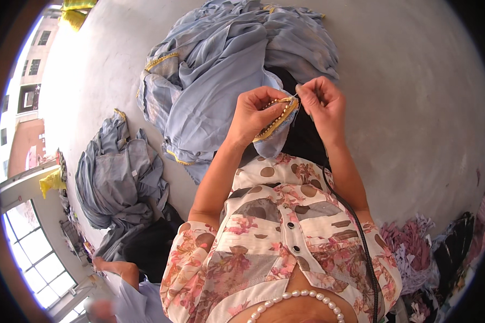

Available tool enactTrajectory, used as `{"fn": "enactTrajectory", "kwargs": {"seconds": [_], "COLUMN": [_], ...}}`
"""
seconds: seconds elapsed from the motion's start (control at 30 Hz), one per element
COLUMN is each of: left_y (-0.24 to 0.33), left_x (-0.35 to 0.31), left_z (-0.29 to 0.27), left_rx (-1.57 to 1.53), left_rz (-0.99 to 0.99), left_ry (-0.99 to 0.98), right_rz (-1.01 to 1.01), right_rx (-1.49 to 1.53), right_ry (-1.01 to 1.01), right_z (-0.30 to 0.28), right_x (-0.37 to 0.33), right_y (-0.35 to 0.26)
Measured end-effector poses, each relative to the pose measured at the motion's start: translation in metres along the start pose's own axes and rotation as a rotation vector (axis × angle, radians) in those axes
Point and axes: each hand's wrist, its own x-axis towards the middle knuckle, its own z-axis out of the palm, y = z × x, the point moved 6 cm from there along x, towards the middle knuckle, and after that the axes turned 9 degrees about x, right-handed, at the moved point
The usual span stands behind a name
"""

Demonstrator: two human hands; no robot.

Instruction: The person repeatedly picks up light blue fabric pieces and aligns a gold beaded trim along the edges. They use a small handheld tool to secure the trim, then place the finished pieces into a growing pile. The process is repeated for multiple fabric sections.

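My left hand (251, 114) pinches a folded edge of blue-grey cloth bordered by a yellow trim (277, 125) with a row of small pale beads. Close beside it on the right, my right hand (324, 102) is closed, thumb and finger pressed together at the upper end of the trim. A thin line shows at those fingertips; whether it is a needle or a thread I cannot tell. The held edge belongs to a large blue-grey garment (215, 97) that spreads away from my lap, with more yellow trim on its borders.
Another heap of blue-grey cloth (118, 167) lies on the grey floor (409, 107) to the left, near another person's arm (121, 269). Pink cloth scraps (412, 245) are piled at the lower right. A black cord (355, 215) runs down over my patterned blouse (242, 242).
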Motion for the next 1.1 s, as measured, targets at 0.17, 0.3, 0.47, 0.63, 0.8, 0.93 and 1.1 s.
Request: {"fn": "enactTrajectory", "kwargs": {"seconds": [0.17,0.3,0.47,0.63,0.8,0.93,1.1], "left_y": [0.000,-0.001,0.005,0.013,0.013,0.011,0.013], "left_x": [-0.002,-0.004,-0.003,-0.001,-0.001,-0.001,-0.001], "left_z": [0.005,0.000,-0.002,0.002,0.005,0.004,0.001], "left_rx": [-0.219,-0.250,-0.135,0.028,0.158,0.141,-0.013], "left_rz": [-0.053,-0.073,-0.085,0.001,0.020,-0.011,-0.103], "left_ry": [-0.083,-0.059,-0.083,-0.100,-0.118,-0.122,-0.101], "right_rz": [-0.070,-0.096,0.081,-0.013,-0.164,-0.129,0.079], "right_rx": [0.027,-0.239,-0.343,-0.438,-0.621,-0.521,0.005], "right_ry": [0.058,0.069,-0.136,-0.152,-0.161,-0.117,-0.033], "right_z": [-0.010,-0.020,-0.006,-0.001,0.003,-0.002,-0.020], "right_x": [0.010,-0.003,-0.020,-0.016,-0.015,-0.014,-0.007], "right_y": [-0.007,-0.013,-0.022,-0.018,-0.020,-0.018,-0.007]}}
